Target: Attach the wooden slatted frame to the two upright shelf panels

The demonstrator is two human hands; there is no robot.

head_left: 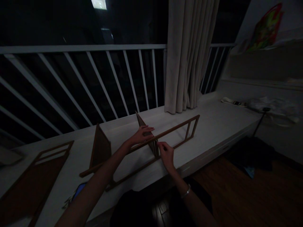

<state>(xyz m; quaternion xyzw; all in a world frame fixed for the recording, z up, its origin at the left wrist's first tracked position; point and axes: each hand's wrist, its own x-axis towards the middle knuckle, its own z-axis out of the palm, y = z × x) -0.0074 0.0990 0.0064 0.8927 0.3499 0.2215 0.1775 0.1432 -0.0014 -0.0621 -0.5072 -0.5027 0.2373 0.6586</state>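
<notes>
A long wooden frame [177,127] stands on its edge on the white ledge, with a thin wooden panel [141,121] meeting it crosswise near the middle. My left hand [142,135] lies over the top of that joint, fingers stretched out along the panel and frame. On the near side, my right hand [166,154] is closed in a pinch against the frame's middle upright. Whatever is between its fingertips is too small and dark to make out. Left of my forearm, another wooden panel [100,149] stands upright at the frame's other end.
At the left lies a flat wooden panel with slats [50,167]. A lit phone [79,190] and small loose pieces [68,201] sit by the ledge's front. White railings [113,71] and a curtain [187,56] line the back. A strap [233,101] lies at the right.
</notes>
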